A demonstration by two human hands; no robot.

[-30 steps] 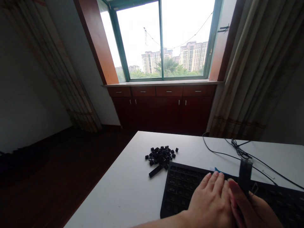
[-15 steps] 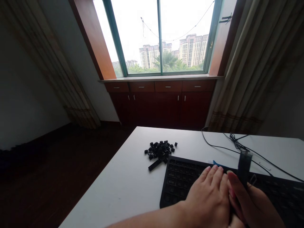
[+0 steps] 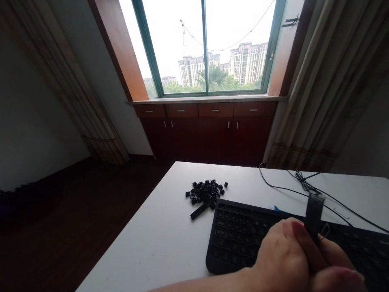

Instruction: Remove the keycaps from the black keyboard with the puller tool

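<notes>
My right hand (image 3: 332, 249) is closed around a dark upright tool that looks like a keycap puller (image 3: 314, 211). A small bent wire loop shows beside it. My left hand (image 3: 284, 247) is curled against the right hand, its fingers bent under and out of sight; what they grip, if anything, is hidden. Both hands are over the black keyboard (image 3: 232, 265), whose left part shows bare key sockets without caps. A pile of loose black keycaps (image 3: 202, 191) lies left of the keyboard, with one long bar-shaped keycap (image 3: 198, 211) at its near edge.
The white table (image 3: 152, 235) has its left edge running diagonally toward me. A black cable (image 3: 304, 182) lies tangled behind the keyboard. A blue-and-white brush-like item (image 3: 277, 208) and a thin bent wire (image 3: 340, 213) lie along the keyboard's far side. Cabinets (image 3: 212, 129) stand below the window.
My left hand has gone from outstretched fingers to a curled shape, shifting right and closer around my right hand. The dark tool remains held upright in my right hand.
</notes>
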